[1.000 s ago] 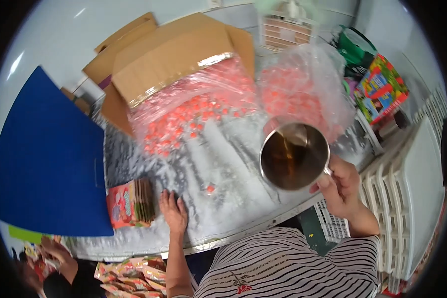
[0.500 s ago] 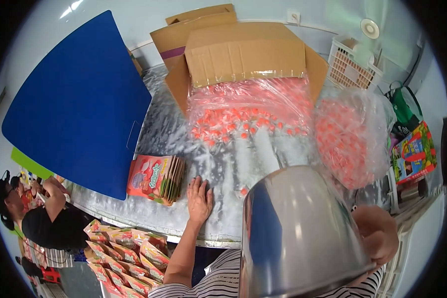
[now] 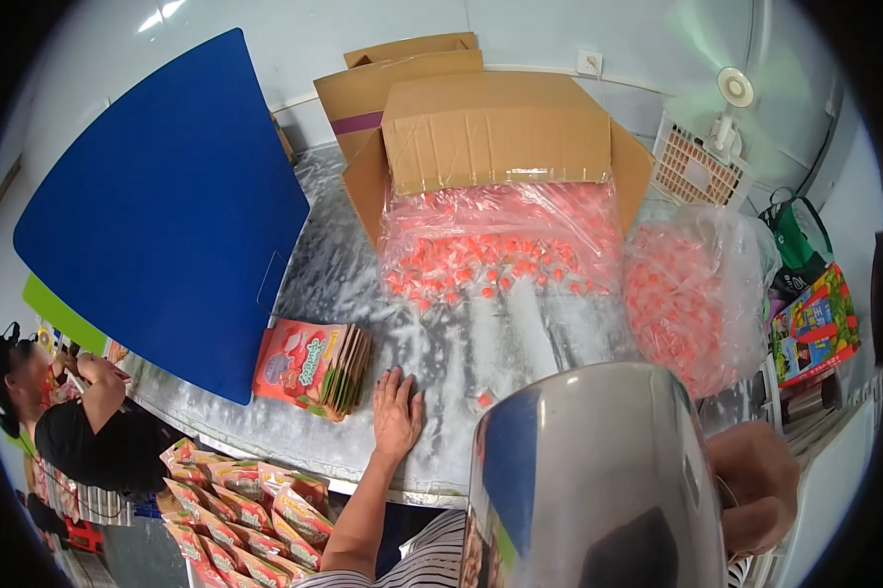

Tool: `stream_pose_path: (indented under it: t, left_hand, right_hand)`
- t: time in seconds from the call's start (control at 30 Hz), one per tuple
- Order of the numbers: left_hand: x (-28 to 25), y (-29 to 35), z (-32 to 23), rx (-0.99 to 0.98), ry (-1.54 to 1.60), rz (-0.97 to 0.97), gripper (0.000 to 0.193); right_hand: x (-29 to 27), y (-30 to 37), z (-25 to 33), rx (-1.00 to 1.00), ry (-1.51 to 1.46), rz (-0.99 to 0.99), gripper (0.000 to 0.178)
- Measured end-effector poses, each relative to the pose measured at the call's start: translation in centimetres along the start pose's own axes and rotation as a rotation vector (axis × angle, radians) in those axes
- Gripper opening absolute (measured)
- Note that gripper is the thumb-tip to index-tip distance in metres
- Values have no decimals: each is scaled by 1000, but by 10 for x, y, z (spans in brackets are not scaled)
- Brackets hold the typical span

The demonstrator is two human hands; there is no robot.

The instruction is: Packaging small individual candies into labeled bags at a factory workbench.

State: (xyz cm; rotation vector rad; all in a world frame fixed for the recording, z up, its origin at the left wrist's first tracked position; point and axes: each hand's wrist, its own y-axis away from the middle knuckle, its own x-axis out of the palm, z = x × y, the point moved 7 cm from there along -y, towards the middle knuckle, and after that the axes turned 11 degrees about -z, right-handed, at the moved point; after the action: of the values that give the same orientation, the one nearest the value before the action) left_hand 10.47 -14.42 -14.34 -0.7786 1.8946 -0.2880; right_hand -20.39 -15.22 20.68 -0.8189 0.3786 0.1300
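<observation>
My left hand (image 3: 396,421) lies flat on the metal table (image 3: 441,461), fingers stretched out. A stack of red and green pouches (image 3: 309,367) is just left of its fingertips. My right hand (image 3: 755,485) is curled at the right side of a large shiny steel cup (image 3: 588,470), held close to me above the table's front edge. The cup hides part of the grip, and its inside does not show. Beyond it, red wrapped candies (image 3: 500,260) spill from a clear bag in a cardboard box (image 3: 495,132) tipped toward me. One loose candy (image 3: 485,400) lies beside the cup.
Right of the box sits a clear bag of red candies (image 3: 672,304). Behind it are a white basket (image 3: 696,162) and a small fan (image 3: 735,88). A blue panel (image 3: 167,216) stands at left. Upright pouches (image 3: 245,519) fill a container below. A co-worker (image 3: 94,431) is at far left.
The view has tilted up a little, so the table things sit lower in the picture. The steel cup has turned slightly in my right hand. My left hand stays on the table.
</observation>
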Motion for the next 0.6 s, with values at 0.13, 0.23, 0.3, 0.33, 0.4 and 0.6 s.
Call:
stream_pose_path:
  t: [0.13, 0.23, 0.3, 0.33, 0.4, 0.6]
  left_hand:
    - [3, 0, 1, 11, -9, 0, 36]
    - [-1, 3, 6, -8, -22, -2, 36]
    - [2, 1, 3, 1, -14, 3, 36]
    - [3, 1, 2, 4, -15, 3, 36]
    - [3, 0, 2, 2, -11, 5, 37]
    - [4, 1, 3, 5, -13, -4, 37]
  right_hand:
    - [1, -1, 0, -24, -10, -22, 53]
    - [5, -1, -3, -45, -38, -25, 51]
    - [5, -2, -4, -52, -32, -39, 49]
    - [6, -2, -4, -57, -33, -44, 48]
    - [6, -4, -5, -66, -37, -53, 47]
    - [8, -7, -4, -96, -52, -77, 42]
